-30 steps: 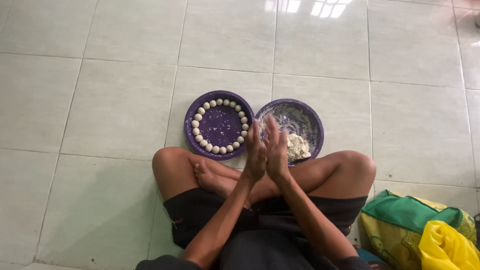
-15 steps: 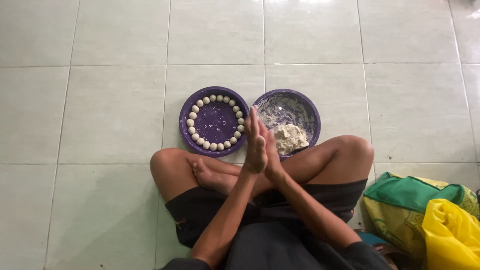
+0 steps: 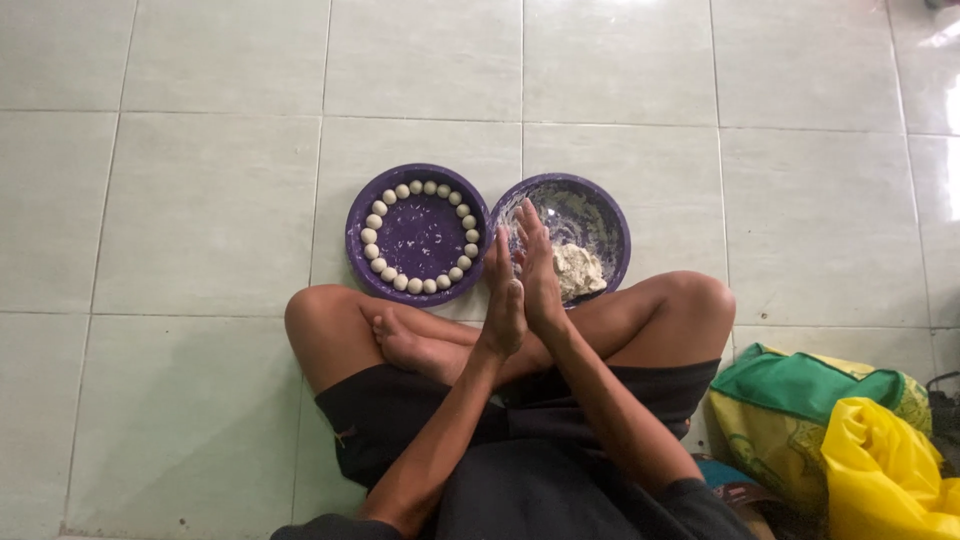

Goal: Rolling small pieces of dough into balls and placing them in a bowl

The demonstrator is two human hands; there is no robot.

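Observation:
I sit cross-legged on a pale tiled floor. My left hand (image 3: 503,297) and my right hand (image 3: 537,262) are pressed flat together, palm to palm, fingers straight, above my shins. Whatever lies between the palms is hidden. Just beyond the fingertips is a purple bowl (image 3: 618,232) smeared with flour, with a lump of pale dough (image 3: 578,270) in it. Touching it on the left is a purple plate (image 3: 420,236) with several small dough balls (image 3: 374,222) set in a ring along its rim.
My bare knees (image 3: 318,318) spread to both sides, and one foot (image 3: 400,345) rests under my wrists. A green and yellow cloth bag (image 3: 812,388) and a yellow plastic bag (image 3: 885,470) lie at my right hip. Grey-green floor tiles (image 3: 200,200) lie all around.
My palms have slid against each other: the right hand now reaches further forward than the left. The plates have not moved; the view has shifted slightly.

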